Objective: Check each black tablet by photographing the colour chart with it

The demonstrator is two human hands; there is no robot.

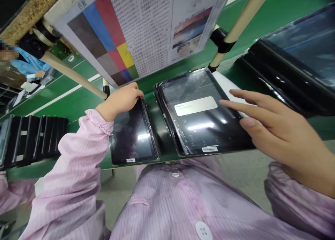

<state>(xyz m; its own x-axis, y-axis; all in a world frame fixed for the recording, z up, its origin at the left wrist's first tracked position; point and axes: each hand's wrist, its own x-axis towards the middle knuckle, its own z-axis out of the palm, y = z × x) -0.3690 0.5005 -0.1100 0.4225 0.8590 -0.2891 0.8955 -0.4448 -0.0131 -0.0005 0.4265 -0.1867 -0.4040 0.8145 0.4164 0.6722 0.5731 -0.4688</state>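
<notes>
My left hand (124,98) is at the far edge of the left tablet (133,135), its fingers curled over the top corner. That tablet has a dark screen, a clear film and a small white label at its near edge. Fingers apart, my right hand (280,128) hovers over the right side of a second tablet (201,128) and holds nothing. The index fingertip is close to a white pop-up box on the lit screen; whether it touches the glass I cannot tell. This tablet also wears clear film and a label, and seems to lie on another.
A board with colour blocks and printed text (125,37) stands on a pipe frame (240,20) behind the tablets. Stacked tablets (295,65) lie at right; a row of black devices (34,139) stands at left. A person in blue (31,65) sits far left.
</notes>
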